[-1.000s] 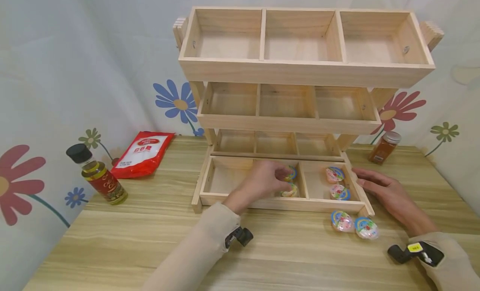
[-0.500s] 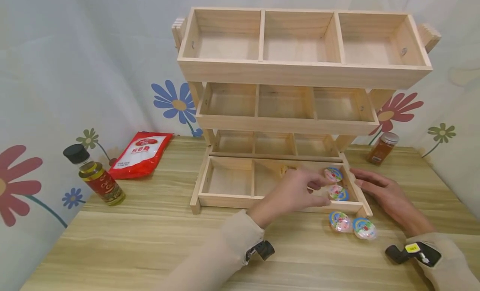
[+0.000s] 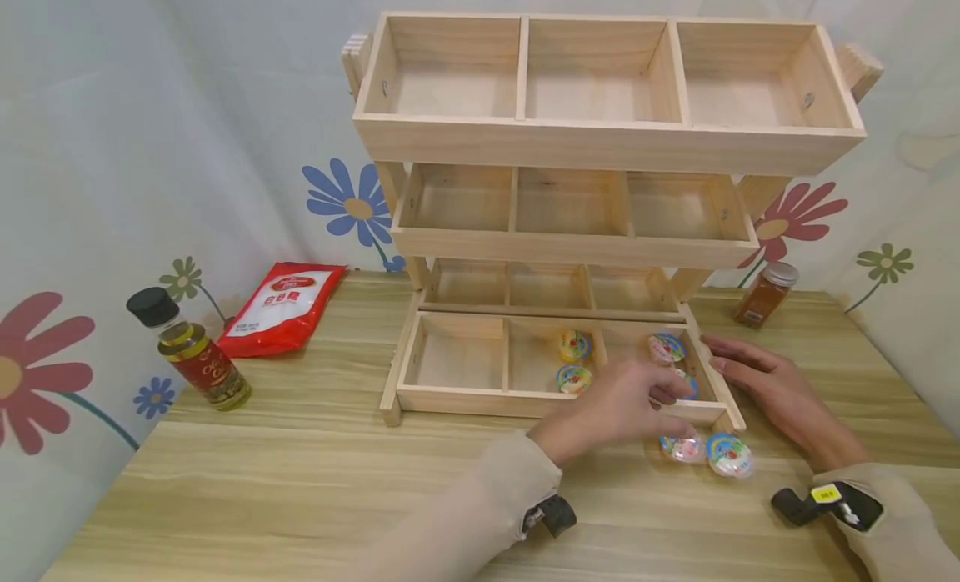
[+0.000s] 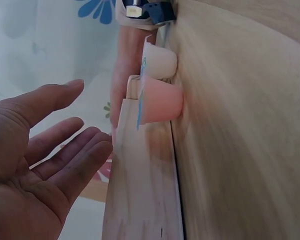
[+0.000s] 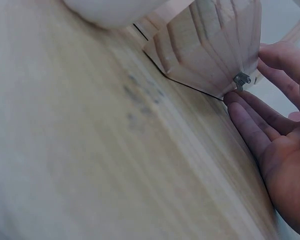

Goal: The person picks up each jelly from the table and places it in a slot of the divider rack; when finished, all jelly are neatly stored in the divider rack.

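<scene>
My left hand (image 3: 618, 405) hangs over the front edge of the bottom tray (image 3: 457, 398), thumb and fingers apart with nothing between them. Just below its fingertips a pink jelly cup (image 3: 681, 450) stands on the table, beside a whitish jelly cup (image 3: 729, 455); the left wrist view shows both upright, lids facing up. In the tray's right compartment lie a jelly cup (image 3: 666, 347) and another, partly hidden by my fingers. Two yellow jelly cups (image 3: 573, 379) sit in the middle compartment. My right hand (image 3: 783, 398) rests its fingertips against the rack's right side (image 5: 205, 50).
The wooden rack (image 3: 607, 148) rises in tiers of three-part trays behind my hands. Left of it lie a red-and-white bag (image 3: 288, 308) and an oil bottle (image 3: 201, 361). A spice jar (image 3: 767, 295) stands behind my right hand.
My left hand has moved right and toward me, from the middle compartment past the right one to the cups in front, uncovering the two yellow cups. My right hand stays at the rack's side.
</scene>
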A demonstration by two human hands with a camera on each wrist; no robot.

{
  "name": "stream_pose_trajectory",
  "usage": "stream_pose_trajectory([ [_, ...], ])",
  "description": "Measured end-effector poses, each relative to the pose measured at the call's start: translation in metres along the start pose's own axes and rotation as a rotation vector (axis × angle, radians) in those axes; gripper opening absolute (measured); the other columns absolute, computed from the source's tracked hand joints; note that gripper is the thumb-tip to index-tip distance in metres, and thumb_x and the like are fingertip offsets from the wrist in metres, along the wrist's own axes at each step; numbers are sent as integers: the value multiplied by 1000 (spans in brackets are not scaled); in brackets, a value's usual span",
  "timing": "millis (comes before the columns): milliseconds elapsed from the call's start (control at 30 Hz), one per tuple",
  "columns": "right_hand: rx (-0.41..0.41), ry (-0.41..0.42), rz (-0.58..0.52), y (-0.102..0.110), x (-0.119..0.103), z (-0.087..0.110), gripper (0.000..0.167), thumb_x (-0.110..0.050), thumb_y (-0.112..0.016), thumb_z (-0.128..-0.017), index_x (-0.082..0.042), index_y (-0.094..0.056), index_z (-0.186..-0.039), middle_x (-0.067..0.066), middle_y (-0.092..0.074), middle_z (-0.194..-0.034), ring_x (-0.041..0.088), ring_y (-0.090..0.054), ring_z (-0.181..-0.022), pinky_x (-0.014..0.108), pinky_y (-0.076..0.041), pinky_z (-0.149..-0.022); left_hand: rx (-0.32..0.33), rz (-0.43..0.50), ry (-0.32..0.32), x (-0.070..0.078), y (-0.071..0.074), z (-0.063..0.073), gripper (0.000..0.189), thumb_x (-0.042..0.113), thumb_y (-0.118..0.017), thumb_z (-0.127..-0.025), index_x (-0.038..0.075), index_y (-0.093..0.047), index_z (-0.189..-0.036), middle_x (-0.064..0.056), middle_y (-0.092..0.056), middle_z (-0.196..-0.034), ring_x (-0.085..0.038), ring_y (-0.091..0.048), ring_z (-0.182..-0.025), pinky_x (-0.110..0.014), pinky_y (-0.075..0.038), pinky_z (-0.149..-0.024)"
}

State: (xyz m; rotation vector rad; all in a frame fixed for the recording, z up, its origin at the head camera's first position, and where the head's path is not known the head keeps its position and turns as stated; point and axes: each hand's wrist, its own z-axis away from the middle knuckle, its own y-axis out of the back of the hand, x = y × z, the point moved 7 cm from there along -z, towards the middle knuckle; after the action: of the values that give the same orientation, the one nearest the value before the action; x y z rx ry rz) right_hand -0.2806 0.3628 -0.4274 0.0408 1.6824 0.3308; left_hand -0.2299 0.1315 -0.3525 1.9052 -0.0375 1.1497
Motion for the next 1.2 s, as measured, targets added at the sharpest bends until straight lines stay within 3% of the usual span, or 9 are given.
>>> stream_pose_trajectory([
  [200,-5,12,-28,-1,-1,-1,42,-11,-63,-108,-7,-61,-150,-17,-70,-132,-6,-60,-121,12,-48,-96,-17,-49,26,-3,-6,1,38,30,-90,-88,15,-79,-122,9,-77,-118,6,-68,-100,-6,-48,-81],
  [367,8,11,28,-1,-1,-1,42,-15,-63,-108,-8,-61,-150,-20,-69,-132,-8,-58,-121,11,-46,-95,-37,-57,58,-5,-12,3,39,31,-90,-88,18,-79,-124,12,-77,-117,8,-67,-100,-6,-46,-81],
  [600,20,-7,102,-1,-1,-1,45,-20,-63,-109,-7,-58,-152,-23,-68,-132,-11,-55,-122,10,-44,-95,-38,-137,7,-3,-16,4,34,30,-90,-89,17,-82,-119,15,-77,-103,11,-60,-88,-4,-42,-76],
  [800,26,-19,165,0,-2,0,48,-25,-63,-109,-6,-57,-153,-26,-66,-132,-12,-52,-122,9,-43,-95,-46,-227,0,-3,-22,5,36,32,-90,-88,21,-82,-122,19,-71,-91,9,-52,-77,-5,-40,-70],
  [1067,22,-9,155,1,0,-1,47,-22,-63,-109,-7,-57,-153,-26,-66,-132,-12,-53,-122,9,-43,-95,-44,-267,-39,-3,-25,6,36,31,-89,-89,18,-82,-121,13,-78,-109,10,-61,-91,-4,-42,-79],
  [1200,15,1,105,1,1,-2,45,-16,-63,-109,-7,-58,-152,-24,-67,-132,-11,-55,-121,10,-44,-95,-47,-282,-65,-2,-27,6,35,30,-90,-88,16,-82,-119,12,-78,-110,9,-62,-92,-4,-42,-79],
])
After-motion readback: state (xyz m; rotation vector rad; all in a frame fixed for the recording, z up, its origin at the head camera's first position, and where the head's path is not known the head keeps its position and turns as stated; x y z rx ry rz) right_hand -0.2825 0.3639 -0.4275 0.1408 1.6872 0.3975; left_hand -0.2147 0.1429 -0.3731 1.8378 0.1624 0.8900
